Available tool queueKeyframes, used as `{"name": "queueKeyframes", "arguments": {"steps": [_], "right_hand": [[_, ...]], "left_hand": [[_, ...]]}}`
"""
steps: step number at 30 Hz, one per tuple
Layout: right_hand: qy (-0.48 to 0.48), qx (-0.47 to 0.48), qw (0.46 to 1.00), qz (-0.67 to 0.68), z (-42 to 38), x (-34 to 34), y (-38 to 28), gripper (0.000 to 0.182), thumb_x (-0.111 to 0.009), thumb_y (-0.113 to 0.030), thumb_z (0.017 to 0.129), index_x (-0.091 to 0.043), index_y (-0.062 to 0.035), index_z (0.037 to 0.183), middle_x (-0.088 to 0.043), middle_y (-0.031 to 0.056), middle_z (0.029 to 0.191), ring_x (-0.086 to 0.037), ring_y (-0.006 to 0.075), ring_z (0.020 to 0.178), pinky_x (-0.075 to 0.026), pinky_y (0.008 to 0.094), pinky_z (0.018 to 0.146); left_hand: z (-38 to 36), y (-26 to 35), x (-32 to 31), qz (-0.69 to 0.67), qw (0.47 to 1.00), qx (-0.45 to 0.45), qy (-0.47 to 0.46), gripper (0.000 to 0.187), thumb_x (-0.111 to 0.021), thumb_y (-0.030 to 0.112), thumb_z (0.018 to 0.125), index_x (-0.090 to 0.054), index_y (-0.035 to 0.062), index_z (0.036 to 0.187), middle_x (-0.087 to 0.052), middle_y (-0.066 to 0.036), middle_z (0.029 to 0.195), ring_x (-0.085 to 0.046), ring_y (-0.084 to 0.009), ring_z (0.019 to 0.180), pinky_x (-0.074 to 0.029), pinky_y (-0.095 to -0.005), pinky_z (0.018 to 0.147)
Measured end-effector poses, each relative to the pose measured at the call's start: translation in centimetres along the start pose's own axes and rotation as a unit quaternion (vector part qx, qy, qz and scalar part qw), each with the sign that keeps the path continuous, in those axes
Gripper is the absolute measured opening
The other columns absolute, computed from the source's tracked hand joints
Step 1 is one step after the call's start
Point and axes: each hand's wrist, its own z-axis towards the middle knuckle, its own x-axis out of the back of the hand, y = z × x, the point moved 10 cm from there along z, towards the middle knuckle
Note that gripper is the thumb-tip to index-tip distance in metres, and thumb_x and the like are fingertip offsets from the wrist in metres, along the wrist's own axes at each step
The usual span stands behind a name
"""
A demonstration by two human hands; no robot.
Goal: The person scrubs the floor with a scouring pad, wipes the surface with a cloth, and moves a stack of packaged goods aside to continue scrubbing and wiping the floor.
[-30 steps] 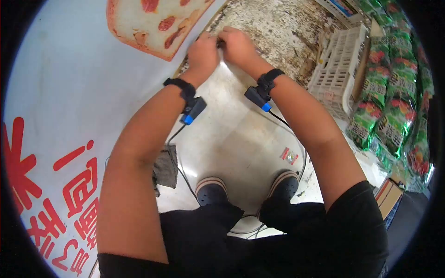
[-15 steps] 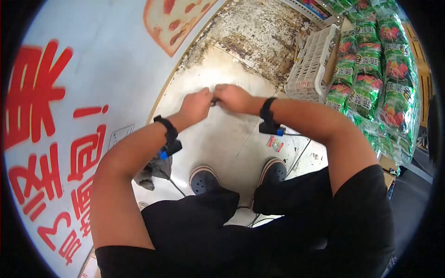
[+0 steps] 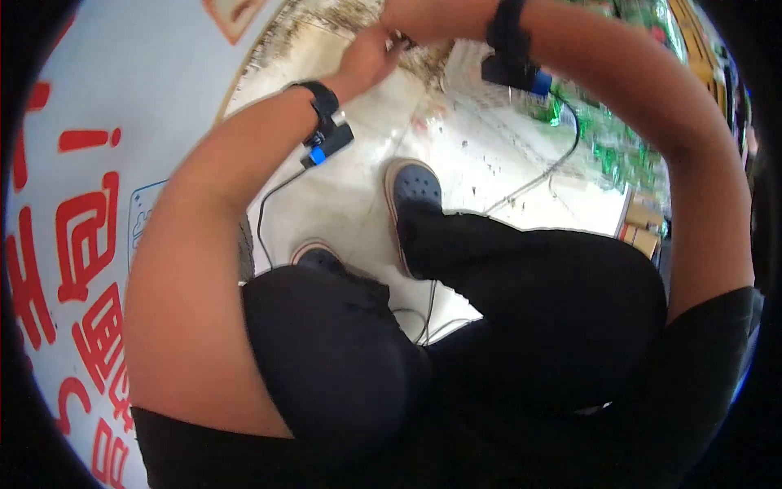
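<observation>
Near the top edge my left hand and my right hand meet, fingers closed around a small dark thing. Blur and the fingers hide what that thing is. The right hand is partly cut off by the frame's top. A black strap with a boxy device circles the left wrist, and a similar device sits on the right wrist. Each has a blue plug and a cable.
A white board with red characters stands on the left. On the right are blurred green packages and a white plastic crate. Clogs rest on the stained pale floor, where cables trail.
Both hands have moved up in the view, still together, and the view has shifted. My right foot appears farther forward than the left. The packages and crate have become blurred.
</observation>
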Motion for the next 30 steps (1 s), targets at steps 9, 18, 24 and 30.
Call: {"name": "queueKeyframes", "arguments": {"steps": [9, 18, 24, 30], "right_hand": [[0.021, -0.126, 0.991, 0.029, 1.3, 2.2, -1.1, 0.016, -0.072, -0.01, 0.073, -0.071, -0.0055, 0.088, -0.069, 0.0159, 0.087, -0.068, 0.0359, 0.086, -0.055, 0.0447, 0.071], [0.207, -0.04, 0.961, 0.179, 9.2, -2.9, -7.1, 0.021, -0.069, -0.016, 0.078, -0.069, -0.0054, 0.096, -0.064, 0.0112, 0.099, -0.064, 0.0321, 0.096, -0.054, 0.0429, 0.077], [0.395, -0.236, 0.861, 0.217, 0.4, -5.5, 0.9, 0.031, -0.067, -0.016, 0.083, -0.062, -0.0053, 0.111, -0.061, 0.0169, 0.111, -0.057, 0.0359, 0.105, -0.048, 0.0454, 0.091], [0.219, -0.446, 0.853, 0.162, -8.1, -14.6, 3.0, 0.034, -0.066, -0.015, 0.082, -0.058, -0.0044, 0.114, -0.055, 0.0213, 0.12, -0.054, 0.0405, 0.108, -0.047, 0.0469, 0.092]], "left_hand": [[-2.0, 0.5, 7.6, 0.11, 0.994, -0.019, -0.018, 0.022, -0.064, 0.018, 0.085, -0.059, 0.0064, 0.103, -0.062, -0.015, 0.099, -0.063, -0.0389, 0.088, -0.052, -0.0481, 0.074], [-10.9, -3.3, 14.6, 0.299, 0.954, 0.02, -0.005, 0.014, -0.066, 0.015, 0.083, -0.058, 0.0045, 0.088, -0.06, -0.013, 0.088, -0.064, -0.0346, 0.073, -0.052, -0.0453, 0.064], [-11.9, -4.3, 14.3, 0.264, 0.964, 0.023, -0.028, 0.01, -0.065, 0.012, 0.084, -0.06, 0.0062, 0.09, -0.06, -0.011, 0.088, -0.064, -0.0333, 0.073, -0.052, -0.0425, 0.064], [-8.0, -5.3, 13.2, 0.213, 0.976, 0.01, -0.038, 0.012, -0.065, 0.01, 0.085, -0.059, 0.0054, 0.094, -0.06, -0.012, 0.089, -0.063, -0.0327, 0.081, -0.05, -0.0414, 0.07]]}}
